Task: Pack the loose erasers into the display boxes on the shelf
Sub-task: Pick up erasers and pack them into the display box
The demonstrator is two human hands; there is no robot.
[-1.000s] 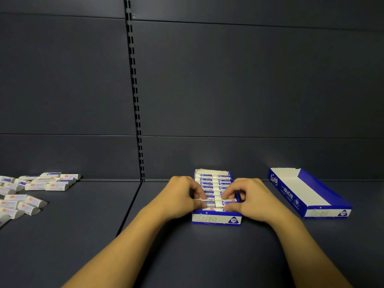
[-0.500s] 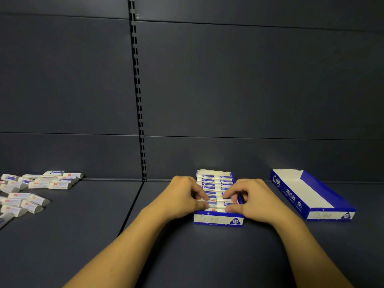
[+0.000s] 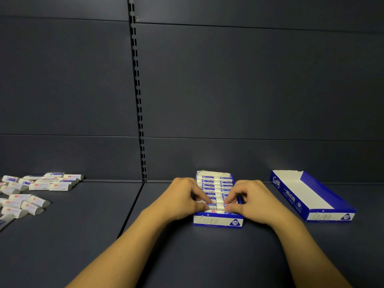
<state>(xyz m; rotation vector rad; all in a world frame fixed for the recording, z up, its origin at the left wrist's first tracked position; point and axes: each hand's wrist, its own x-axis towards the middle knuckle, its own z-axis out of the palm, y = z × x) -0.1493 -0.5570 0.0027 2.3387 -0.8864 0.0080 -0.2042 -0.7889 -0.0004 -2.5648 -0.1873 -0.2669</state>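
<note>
A blue and white display box (image 3: 217, 221) sits on the dark shelf in front of me, filled with two rows of white erasers in blue sleeves (image 3: 215, 181). My left hand (image 3: 182, 196) pinches the front erasers from the left side of the box. My right hand (image 3: 252, 199) pinches them from the right, thumb at the front row. Both hands have curled fingers over the near end of the box. A second blue display box (image 3: 330, 214) lies to the right, with nothing inside. Several loose erasers (image 3: 37, 188) lie scattered at the far left.
The shelf back is a dark panel wall with a slotted upright (image 3: 138, 96) running down to the shelf seam. Bare shelf surface lies between the loose erasers and the filled box, and along the near edge.
Both hands stay at the near end of the filled box; fingers have shifted slightly on the front erasers. The view has drifted a little, nothing else moved.
</note>
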